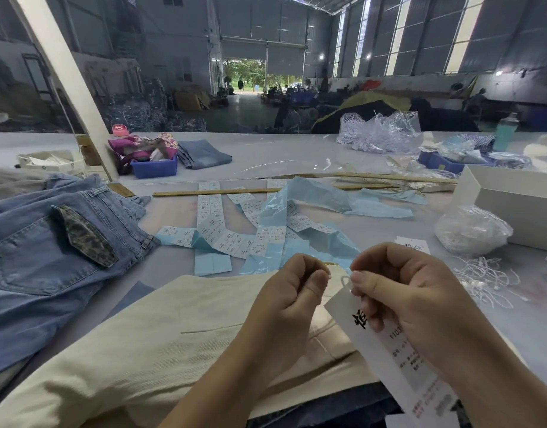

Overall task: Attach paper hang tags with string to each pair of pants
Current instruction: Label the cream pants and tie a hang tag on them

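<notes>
While the paper hang tag hangs above the cream pants, the right hand pinches its top together with the white string looped there. The left hand pinches the string's other end, fingers curled tight. Threading appears under way; next, the string likely needs passing through a loop on the pants and fastening. Blue jeans lie left.

A pale grey table carries cream pants at the near edge and blue jeans on the left. Label strips and blue backing paper lie mid-table beside a wooden ruler. White strings, a bagged bundle and a white box sit right.
</notes>
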`<state>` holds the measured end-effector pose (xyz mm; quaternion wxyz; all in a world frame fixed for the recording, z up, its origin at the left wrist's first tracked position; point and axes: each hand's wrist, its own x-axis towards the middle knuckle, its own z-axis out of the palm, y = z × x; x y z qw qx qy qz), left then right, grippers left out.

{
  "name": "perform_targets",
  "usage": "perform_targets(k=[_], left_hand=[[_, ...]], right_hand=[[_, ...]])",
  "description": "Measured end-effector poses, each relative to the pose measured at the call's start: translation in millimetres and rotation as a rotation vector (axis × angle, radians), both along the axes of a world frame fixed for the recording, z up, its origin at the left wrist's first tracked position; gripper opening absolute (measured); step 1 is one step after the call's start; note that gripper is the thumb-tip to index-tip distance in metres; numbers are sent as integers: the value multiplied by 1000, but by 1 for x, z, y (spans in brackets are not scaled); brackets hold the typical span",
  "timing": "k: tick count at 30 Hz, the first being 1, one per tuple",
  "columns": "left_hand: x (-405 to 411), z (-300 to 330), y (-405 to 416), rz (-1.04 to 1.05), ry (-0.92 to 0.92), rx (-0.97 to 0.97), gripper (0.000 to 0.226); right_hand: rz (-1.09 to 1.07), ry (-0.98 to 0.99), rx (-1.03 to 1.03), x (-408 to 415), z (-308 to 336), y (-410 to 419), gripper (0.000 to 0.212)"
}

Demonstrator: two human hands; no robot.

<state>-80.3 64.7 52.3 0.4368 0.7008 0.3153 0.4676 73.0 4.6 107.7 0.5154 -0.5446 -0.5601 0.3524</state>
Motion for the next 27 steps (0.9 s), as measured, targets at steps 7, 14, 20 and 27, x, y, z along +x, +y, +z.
perform_targets(k=[7,14,20,27], left_hand=[[-1,0,-2,27,-57,40,24],[-2,2,-4,37,10,105,20],[-3,2,-5,30,13,115,19],[-3,1,-4,33,0,95,20]], right_hand=[[24,33,52,-9,-4,5,22],[27,2,95,-10,-12,8,16],[24,-23,102,-8,-15,10,15],[12,13,102,-7,-16,10,15]])
